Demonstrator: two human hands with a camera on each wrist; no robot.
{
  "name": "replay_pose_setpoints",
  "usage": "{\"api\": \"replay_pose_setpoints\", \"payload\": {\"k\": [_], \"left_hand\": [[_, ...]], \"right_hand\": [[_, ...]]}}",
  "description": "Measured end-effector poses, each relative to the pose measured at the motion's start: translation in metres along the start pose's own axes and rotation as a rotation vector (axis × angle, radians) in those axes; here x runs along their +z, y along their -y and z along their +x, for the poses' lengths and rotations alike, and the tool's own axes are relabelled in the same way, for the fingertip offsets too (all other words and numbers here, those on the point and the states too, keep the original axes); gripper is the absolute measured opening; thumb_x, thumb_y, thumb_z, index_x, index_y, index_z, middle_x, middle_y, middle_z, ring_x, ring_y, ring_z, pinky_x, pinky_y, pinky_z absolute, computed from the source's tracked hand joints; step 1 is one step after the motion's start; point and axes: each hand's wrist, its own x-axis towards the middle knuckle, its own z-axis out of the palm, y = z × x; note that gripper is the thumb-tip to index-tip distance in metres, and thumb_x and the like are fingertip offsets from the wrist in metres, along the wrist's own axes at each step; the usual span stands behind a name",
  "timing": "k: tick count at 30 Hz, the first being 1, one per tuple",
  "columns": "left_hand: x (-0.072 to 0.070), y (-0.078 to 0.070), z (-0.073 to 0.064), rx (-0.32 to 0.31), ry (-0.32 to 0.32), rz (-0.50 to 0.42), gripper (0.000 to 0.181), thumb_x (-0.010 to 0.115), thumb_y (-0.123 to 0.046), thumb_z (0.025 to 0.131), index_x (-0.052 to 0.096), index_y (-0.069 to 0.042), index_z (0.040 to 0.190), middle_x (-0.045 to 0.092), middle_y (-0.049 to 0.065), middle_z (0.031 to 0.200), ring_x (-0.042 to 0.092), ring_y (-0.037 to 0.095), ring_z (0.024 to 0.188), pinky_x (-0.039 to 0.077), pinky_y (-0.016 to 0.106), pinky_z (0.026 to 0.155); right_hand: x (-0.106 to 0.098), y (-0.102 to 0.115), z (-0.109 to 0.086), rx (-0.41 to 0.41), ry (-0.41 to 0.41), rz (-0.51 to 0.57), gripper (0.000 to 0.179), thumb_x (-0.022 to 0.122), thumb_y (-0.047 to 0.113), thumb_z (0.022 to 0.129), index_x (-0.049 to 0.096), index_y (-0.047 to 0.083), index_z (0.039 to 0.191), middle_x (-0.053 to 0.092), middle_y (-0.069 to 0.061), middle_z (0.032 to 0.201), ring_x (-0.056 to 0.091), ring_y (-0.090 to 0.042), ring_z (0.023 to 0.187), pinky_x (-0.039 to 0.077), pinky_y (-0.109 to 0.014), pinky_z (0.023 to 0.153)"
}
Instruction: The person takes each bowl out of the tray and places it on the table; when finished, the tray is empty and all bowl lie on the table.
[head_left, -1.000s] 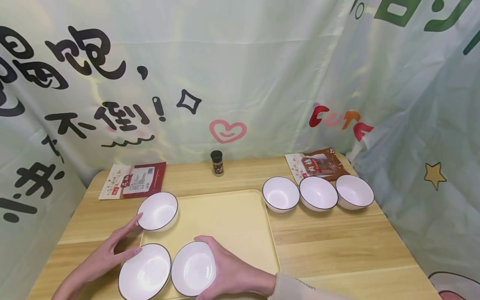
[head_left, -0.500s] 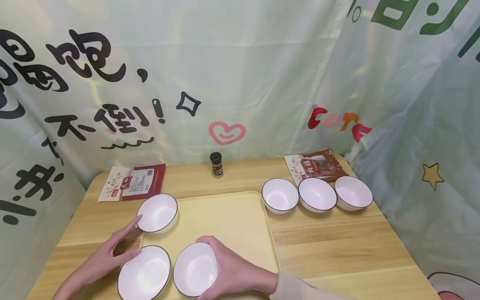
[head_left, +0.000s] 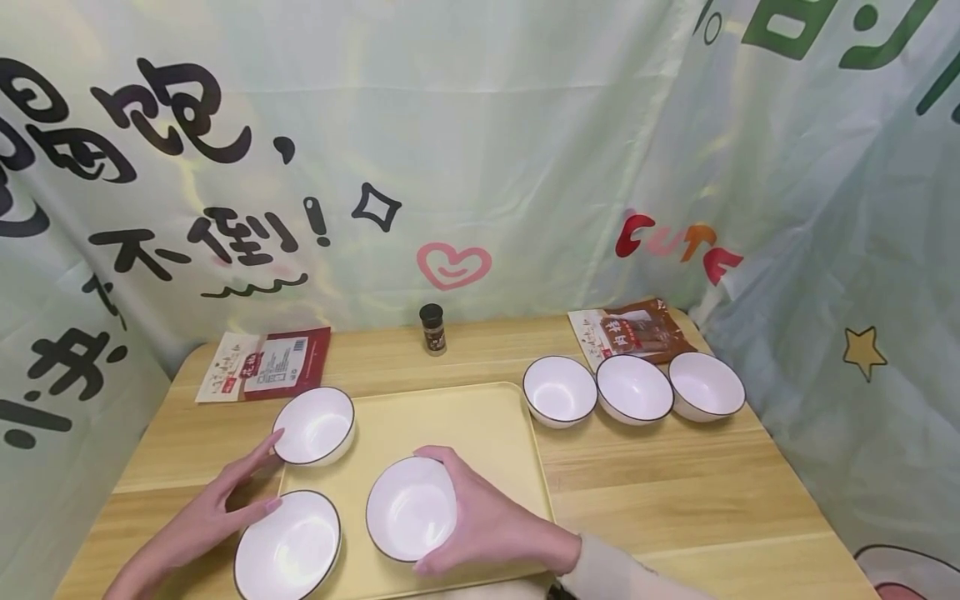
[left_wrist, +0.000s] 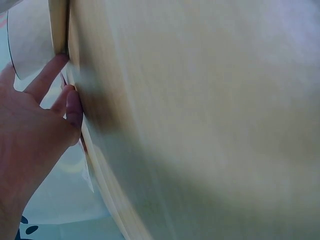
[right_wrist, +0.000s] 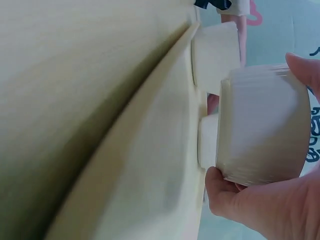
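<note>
My right hand grips a white bowl with a dark rim, thumb and fingers at opposite sides. In the right wrist view this bowl appears lifted a little off the yellow tray. My left hand lies with its fingers spread at the tray's left side. A fingertip touches the back-left bowl, and its thumb rests on the rim of the front-left bowl. Both of these bowls match the gripped one and stand upright.
Three similar bowls stand in a row at the right: one, a middle one and an end one. Behind them lies a brown packet. A red packet and a black-capped spice jar sit along the back edge.
My right hand has moved the gripped bowl away from the front-left bowl, to the right and farther back over the tray. My left hand has stayed put.
</note>
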Motion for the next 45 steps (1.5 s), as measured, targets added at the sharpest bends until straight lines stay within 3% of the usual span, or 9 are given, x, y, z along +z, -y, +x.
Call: {"api": "replay_pose_setpoints", "payload": {"k": [12, 14, 19, 21, 27, 33, 38, 42, 45], "left_hand": [[0.0, 0.0, 0.0, 0.002, -0.001, 0.0, 0.089, 0.074, -0.023, 0.105, 0.021, -0.035, 0.176, 0.023, 0.021, 0.177, 0.029, 0.057, 0.15, 0.029, 0.089, 0.105], [0.0, 0.0, 0.0, 0.012, -0.003, -0.003, 0.089, 0.074, -0.023, 0.105, 0.022, -0.035, 0.176, 0.023, 0.02, 0.178, 0.029, 0.05, 0.153, 0.029, 0.089, 0.105], [0.001, 0.001, 0.0, 0.04, -0.007, -0.016, 0.088, 0.075, -0.02, 0.105, 0.024, -0.034, 0.176, 0.023, 0.018, 0.178, 0.026, 0.0, 0.151, 0.028, 0.089, 0.106], [0.001, 0.001, 0.0, 0.045, -0.008, -0.019, 0.088, 0.075, -0.02, 0.105, 0.025, -0.034, 0.176, 0.023, 0.018, 0.178, 0.024, -0.01, 0.145, 0.028, 0.089, 0.105], [0.0, 0.001, 0.0, 0.026, -0.006, -0.018, 0.088, 0.074, -0.021, 0.105, 0.024, -0.035, 0.176, 0.022, 0.017, 0.178, 0.027, 0.013, 0.155, 0.027, 0.09, 0.105], [0.002, 0.002, 0.0, 0.031, -0.011, -0.021, 0.088, 0.075, -0.021, 0.105, 0.025, -0.034, 0.176, 0.023, 0.017, 0.178, 0.025, -0.012, 0.144, 0.027, 0.09, 0.104], [0.002, 0.001, 0.0, 0.03, -0.009, -0.018, 0.087, 0.074, -0.021, 0.105, 0.024, -0.035, 0.176, 0.024, 0.016, 0.178, 0.025, -0.016, 0.14, 0.029, 0.088, 0.105], [0.0, 0.0, -0.001, 0.039, -0.017, 0.02, 0.087, 0.074, -0.022, 0.106, 0.025, -0.035, 0.175, 0.027, 0.012, 0.177, 0.025, -0.02, 0.138, 0.039, 0.048, 0.119], [0.001, 0.0, -0.001, 0.053, -0.023, 0.032, 0.086, 0.074, -0.021, 0.106, 0.025, -0.035, 0.175, 0.031, 0.01, 0.176, 0.027, -0.021, 0.138, 0.032, 0.014, 0.106]], "right_hand": [[-0.017, -0.004, -0.007, -0.009, -0.066, -0.005, 0.116, 0.105, 0.024, 0.067, 0.037, 0.025, 0.161, 0.056, -0.001, 0.146, 0.063, -0.024, 0.123, 0.055, -0.038, 0.102], [-0.02, -0.004, -0.009, -0.005, -0.079, -0.01, 0.117, 0.105, 0.025, 0.067, 0.036, 0.023, 0.162, 0.056, -0.001, 0.146, 0.063, -0.025, 0.122, 0.056, -0.038, 0.101], [-0.028, -0.003, -0.015, -0.002, -0.111, -0.023, 0.119, 0.106, 0.026, 0.066, 0.036, 0.022, 0.163, 0.055, -0.003, 0.146, 0.063, -0.028, 0.122, 0.057, -0.039, 0.098], [-0.031, -0.003, -0.018, 0.002, -0.123, -0.023, 0.119, 0.106, 0.026, 0.066, 0.036, 0.024, 0.163, 0.055, -0.004, 0.146, 0.064, -0.029, 0.122, 0.057, -0.04, 0.098], [-0.041, -0.002, -0.025, 0.024, -0.157, -0.023, 0.12, 0.106, 0.027, 0.066, 0.035, 0.028, 0.163, 0.054, -0.01, 0.146, 0.063, -0.029, 0.122, 0.056, -0.043, 0.098], [-0.053, -0.002, -0.034, 0.045, -0.199, -0.045, 0.122, 0.106, 0.028, 0.065, 0.034, 0.029, 0.164, 0.054, -0.016, 0.147, 0.062, -0.031, 0.123, 0.057, -0.046, 0.097], [-0.063, -0.005, -0.044, 0.058, -0.241, -0.054, 0.123, 0.106, 0.026, 0.065, 0.034, 0.024, 0.165, 0.053, -0.015, 0.15, 0.061, -0.032, 0.124, 0.055, -0.048, 0.099], [-0.07, -0.008, -0.052, 0.074, -0.274, -0.073, 0.124, 0.106, 0.026, 0.065, 0.033, 0.023, 0.165, 0.051, -0.016, 0.152, 0.06, -0.032, 0.126, 0.053, -0.05, 0.101], [-0.075, -0.009, -0.057, 0.076, -0.298, -0.083, 0.123, 0.106, 0.025, 0.066, 0.033, 0.021, 0.165, 0.051, -0.015, 0.153, 0.06, -0.033, 0.126, 0.051, -0.051, 0.102]]}}
